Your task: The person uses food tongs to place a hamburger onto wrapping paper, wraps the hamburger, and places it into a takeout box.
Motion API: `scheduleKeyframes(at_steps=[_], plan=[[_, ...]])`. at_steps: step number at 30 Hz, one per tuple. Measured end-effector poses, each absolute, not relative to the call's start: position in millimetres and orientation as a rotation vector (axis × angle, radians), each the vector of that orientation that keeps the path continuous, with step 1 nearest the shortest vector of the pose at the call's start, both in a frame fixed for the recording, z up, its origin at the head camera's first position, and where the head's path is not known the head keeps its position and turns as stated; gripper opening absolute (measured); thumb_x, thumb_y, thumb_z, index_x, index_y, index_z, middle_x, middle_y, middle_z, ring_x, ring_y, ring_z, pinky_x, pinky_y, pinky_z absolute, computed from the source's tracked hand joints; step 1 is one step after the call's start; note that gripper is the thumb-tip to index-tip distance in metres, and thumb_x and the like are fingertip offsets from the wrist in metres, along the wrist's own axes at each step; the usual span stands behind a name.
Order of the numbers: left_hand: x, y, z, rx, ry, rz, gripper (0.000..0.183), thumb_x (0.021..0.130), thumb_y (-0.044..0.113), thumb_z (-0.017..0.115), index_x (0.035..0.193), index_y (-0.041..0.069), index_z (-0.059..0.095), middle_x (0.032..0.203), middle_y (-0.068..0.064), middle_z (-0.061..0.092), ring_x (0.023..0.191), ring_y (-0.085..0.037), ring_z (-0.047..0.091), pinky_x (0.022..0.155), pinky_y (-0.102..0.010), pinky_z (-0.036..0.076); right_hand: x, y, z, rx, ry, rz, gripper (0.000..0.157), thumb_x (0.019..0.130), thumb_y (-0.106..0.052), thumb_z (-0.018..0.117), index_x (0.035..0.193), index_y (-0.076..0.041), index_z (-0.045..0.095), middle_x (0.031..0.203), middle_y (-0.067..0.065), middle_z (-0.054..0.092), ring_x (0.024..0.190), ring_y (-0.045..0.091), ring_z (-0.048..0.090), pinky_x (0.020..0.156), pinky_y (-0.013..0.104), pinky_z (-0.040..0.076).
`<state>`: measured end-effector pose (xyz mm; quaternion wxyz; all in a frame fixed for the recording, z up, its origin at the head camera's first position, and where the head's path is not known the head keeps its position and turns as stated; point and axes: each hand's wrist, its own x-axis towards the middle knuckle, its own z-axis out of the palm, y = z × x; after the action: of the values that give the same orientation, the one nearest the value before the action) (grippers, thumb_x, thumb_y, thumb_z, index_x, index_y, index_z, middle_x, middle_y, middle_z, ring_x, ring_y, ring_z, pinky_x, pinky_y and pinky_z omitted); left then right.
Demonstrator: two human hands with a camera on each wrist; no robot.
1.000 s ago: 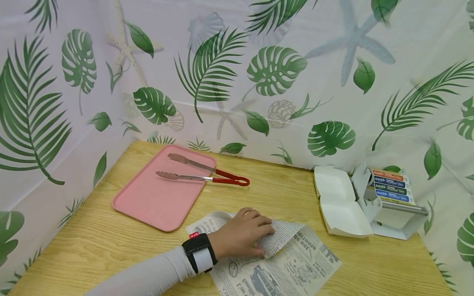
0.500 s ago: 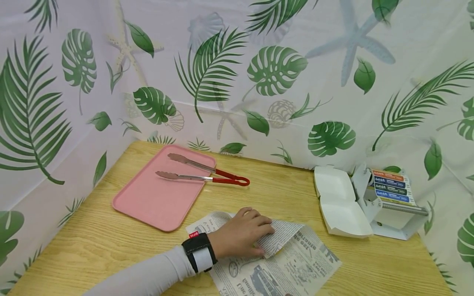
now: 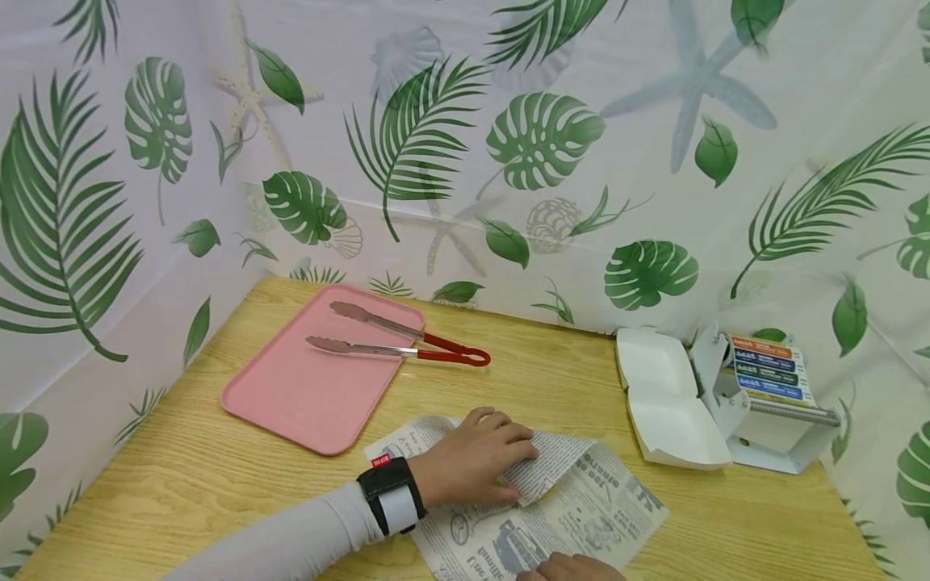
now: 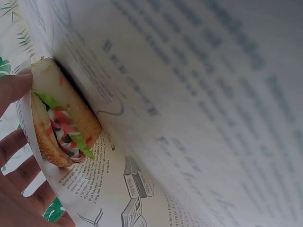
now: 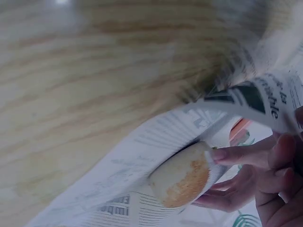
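A sandwich (image 4: 66,113) with lettuce and a sauced filling lies in a sheet of newsprint-patterned wrapping paper (image 3: 581,516) on the table. My left hand (image 3: 472,458) grips the sandwich through the paper's far flap, its thumb against the bread and the other fingers behind the sheet in the left wrist view. At the head view's bottom edge, my right hand (image 3: 570,567) is only partly visible. Its curled fingers (image 5: 284,182) hold the near edge of the paper, which stands raised in both wrist views. From above, the paper and left hand hide nearly all the sandwich.
A pink tray (image 3: 291,403) lies at the left, with red-handled tongs (image 3: 395,351) resting partly on it. To the right stand an open white food box (image 3: 676,420) and a dispenser (image 3: 777,395) bearing colored labels. A leaf-patterned cloth (image 3: 450,161) hangs behind the wooden table.
My right hand has come into the head view from the bottom edge, to the paper's near side. The left hand keeps its place on the folded paper and sandwich.
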<state>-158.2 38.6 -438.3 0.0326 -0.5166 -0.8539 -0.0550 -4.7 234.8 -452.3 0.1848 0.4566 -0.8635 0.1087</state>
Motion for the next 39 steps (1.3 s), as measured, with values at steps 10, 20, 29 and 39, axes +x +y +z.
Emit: scheduleKeyframes(at_steps=[10,20,29,39], plan=[[-161,39,-439,-1.586,-2.613,-0.143,0.059,0.09,0.057,0.071,0.141,0.031,0.058,0.149,0.007,0.052,0.135,-0.015,0.049,0.119,-0.042,0.034,-33,247,-423,0.987,-2.704,0.707,0.01,0.092,-0.01,0.074,0.1,-0.017,0.074,0.085,-0.012,0.068,0.068,-0.01,0.05,0.057,0.009,0.041],[-162,38,-444,-1.557,-2.555,-0.192,0.041,0.099,0.025,0.068,0.138,0.027,0.055,0.141,0.01,0.057,0.13,-0.013,0.052,0.117,-0.043,0.037,-74,256,-396,0.674,-3.01,0.754,0.015,0.1,-0.011,0.064,0.114,-0.011,0.07,0.083,-0.015,0.057,0.069,-0.005,0.045,0.059,0.02,0.043],[-169,37,-446,-1.566,-2.604,-0.318,0.036,0.108,0.013,0.047,0.144,0.018,0.044,0.14,0.009,0.06,0.132,-0.011,0.052,0.119,-0.042,0.034,-101,253,-397,0.483,-3.077,0.824,0.023,0.099,-0.006,0.064,0.122,-0.003,0.064,0.085,-0.008,0.061,0.071,-0.002,0.053,0.062,0.022,0.048],[-177,33,-448,-1.599,-2.586,-0.343,0.042,0.108,0.005,0.046,0.147,0.01,0.032,0.139,0.003,0.064,0.136,-0.011,0.051,0.121,-0.041,0.032,-121,252,-409,0.427,-3.036,0.748,0.025,0.1,-0.005,0.063,0.124,-0.004,0.059,0.09,-0.001,0.063,0.064,0.002,0.05,0.057,0.022,0.043]])
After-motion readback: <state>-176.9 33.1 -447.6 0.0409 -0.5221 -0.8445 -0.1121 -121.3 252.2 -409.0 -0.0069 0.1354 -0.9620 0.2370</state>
